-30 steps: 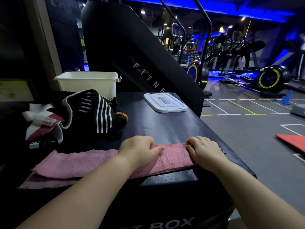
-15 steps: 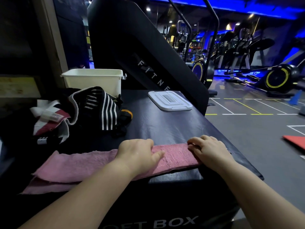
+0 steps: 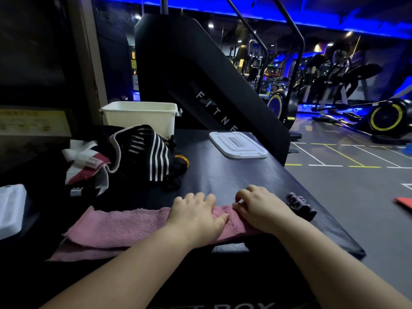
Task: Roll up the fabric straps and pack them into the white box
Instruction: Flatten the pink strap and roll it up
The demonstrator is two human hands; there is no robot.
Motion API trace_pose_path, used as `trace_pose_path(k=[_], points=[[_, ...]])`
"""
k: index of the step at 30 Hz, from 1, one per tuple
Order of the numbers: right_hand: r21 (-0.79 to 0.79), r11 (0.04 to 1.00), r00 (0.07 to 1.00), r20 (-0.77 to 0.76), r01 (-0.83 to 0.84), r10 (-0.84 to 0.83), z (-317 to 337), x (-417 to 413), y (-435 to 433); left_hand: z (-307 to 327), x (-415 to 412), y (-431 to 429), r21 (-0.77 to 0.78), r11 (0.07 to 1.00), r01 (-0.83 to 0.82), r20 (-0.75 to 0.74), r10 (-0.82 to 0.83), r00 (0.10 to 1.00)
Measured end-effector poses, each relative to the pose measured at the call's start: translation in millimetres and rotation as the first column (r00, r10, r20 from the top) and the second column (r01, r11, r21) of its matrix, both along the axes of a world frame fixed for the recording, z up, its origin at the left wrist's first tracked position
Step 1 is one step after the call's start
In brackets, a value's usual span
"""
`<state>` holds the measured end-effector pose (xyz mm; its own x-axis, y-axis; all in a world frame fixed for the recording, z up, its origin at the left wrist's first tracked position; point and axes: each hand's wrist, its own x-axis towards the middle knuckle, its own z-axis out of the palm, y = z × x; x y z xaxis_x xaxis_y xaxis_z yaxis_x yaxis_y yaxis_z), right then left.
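Pink strap (image 3: 124, 226) is lying flat along the near edge of the black soft box (image 3: 223, 175). Right hand (image 3: 263, 210) is curling its fingers over the strap's right end, fingertips tucked onto bunched fabric (looks like a small roll, core hidden). Left hand (image 3: 196, 217) is pressing on the strap just beside it, fingers together and bent, thumb lying along the fabric; can't tell if it's gripping. White box (image 3: 138, 117) is sitting at the far left, well apart, lid (image 3: 238, 144) lying off to its right. Striped strap pile (image 3: 142, 152) is sitting in front of the box. Small dark bundle (image 3: 298, 205) is lying just right of the right hand.
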<state>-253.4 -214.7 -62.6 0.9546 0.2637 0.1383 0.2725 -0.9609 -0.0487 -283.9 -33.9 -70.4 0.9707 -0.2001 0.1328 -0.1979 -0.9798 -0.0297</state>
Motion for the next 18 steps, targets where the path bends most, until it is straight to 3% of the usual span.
trace_pose_path(k=[3, 10, 15, 18], points=[[0.006, 0.999, 0.999, -0.015, 0.052, -0.052, -6.7, -0.5, -1.6, -2.2, 0.0, 0.7, -0.051, 0.999, -0.014, -0.024, 0.013, 1.000], [-0.161, 0.987, 0.986, 0.169, 0.017, 0.011, -8.5, 0.1, -8.1, 3.6, 5.9, 1.6, -0.106, 0.994, 0.003, -0.046, -0.008, 0.999], [-0.143, 0.980, 0.966, 0.237, 0.140, -0.103, -4.3, 10.0, -24.0, 10.5, 26.4, -2.4, -0.094, 0.994, 0.062, 0.032, -0.059, 0.998], [-0.157, 0.966, 0.964, 0.205, 0.206, -0.172, -2.8, 15.7, -34.7, 5.9, 36.8, 0.6, -0.170, 0.984, 0.046, 0.000, -0.046, 0.999]])
